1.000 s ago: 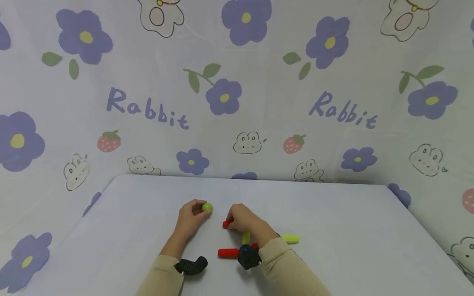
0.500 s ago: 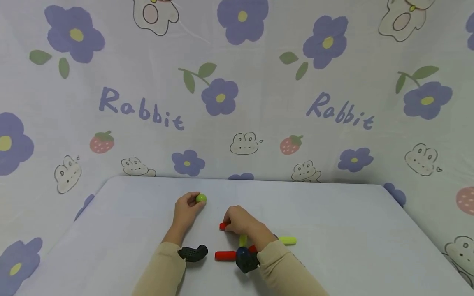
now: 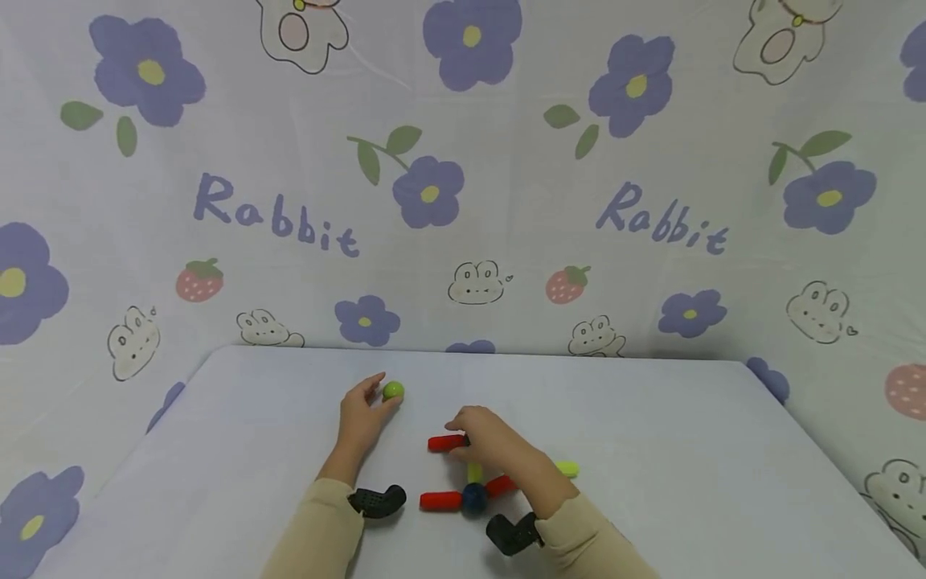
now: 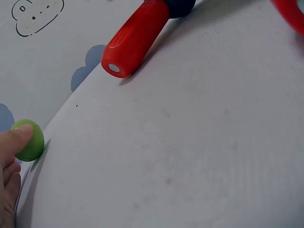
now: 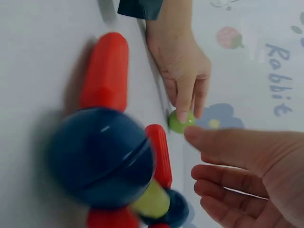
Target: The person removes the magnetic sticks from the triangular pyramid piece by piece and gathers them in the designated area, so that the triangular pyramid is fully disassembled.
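A green ball sits on the white table. My left hand is beside it, its thumb touching the ball and its forefinger lifted away. My right hand hovers over joined toy rods and balls, fingers loosely extended; the right wrist view shows nothing in its grasp. A red rod points left from a dark blue ball partly under that hand. A yellow-green rod runs from there to a nearer dark blue ball, which has a red rod on its left and another red rod on its right.
Another yellow-green rod shows past my right forearm, which hides part of the build. Black wrist cameras hang at both cuffs. A patterned cloth stands behind the table's far edge.
My left hand has pushed the green ball farther away and loosened its fingers from it. My right hand has let go of the far red rod and shifted right, uncovering more of the build.
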A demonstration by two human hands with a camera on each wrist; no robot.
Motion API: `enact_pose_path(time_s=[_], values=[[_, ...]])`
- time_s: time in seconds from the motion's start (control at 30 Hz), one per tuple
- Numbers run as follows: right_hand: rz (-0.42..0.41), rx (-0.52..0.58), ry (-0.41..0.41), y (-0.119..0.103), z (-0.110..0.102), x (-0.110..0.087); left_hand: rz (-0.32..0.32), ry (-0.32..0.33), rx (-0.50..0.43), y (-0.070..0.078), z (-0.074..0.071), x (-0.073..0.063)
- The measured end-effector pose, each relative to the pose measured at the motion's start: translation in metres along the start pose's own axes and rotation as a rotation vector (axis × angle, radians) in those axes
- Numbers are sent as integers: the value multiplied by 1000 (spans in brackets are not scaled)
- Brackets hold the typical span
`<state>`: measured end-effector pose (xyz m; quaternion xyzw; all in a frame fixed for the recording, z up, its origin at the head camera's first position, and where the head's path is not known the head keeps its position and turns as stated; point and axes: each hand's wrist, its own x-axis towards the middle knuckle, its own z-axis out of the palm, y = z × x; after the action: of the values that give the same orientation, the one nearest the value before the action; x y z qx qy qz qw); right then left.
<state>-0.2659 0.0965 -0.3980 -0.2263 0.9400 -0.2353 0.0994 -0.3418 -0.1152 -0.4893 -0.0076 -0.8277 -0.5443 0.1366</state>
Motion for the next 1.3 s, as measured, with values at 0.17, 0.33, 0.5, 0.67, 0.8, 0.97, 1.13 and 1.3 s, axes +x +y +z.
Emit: enact_pose_path(time_s=[0.17,0.33,0.5,0.67,0.8,0.97,1.13,1.3], values=[[-44,104,-6,14,0,-27,2,-6,-9,1,0,-2],[-66,151,-10,24,3,-46,22,-10,-7,0,1,-3],[-32,161,-24,24,9,-55,26,-9,-8,-1,0,-3],[0,134,-25,24,14,-57,0,9,3,3,0,-7],[-10,127,-7,27,18,-58,4,45,22,5,0,-16],[-33,135,16,31,20,-60,5,75,11,11,-3,-39],[-64,152,33,35,20,-63,-29,67,-16,19,0,-66],[-66,143,49,36,23,-62,-25,-71,45,29,3,-88]])
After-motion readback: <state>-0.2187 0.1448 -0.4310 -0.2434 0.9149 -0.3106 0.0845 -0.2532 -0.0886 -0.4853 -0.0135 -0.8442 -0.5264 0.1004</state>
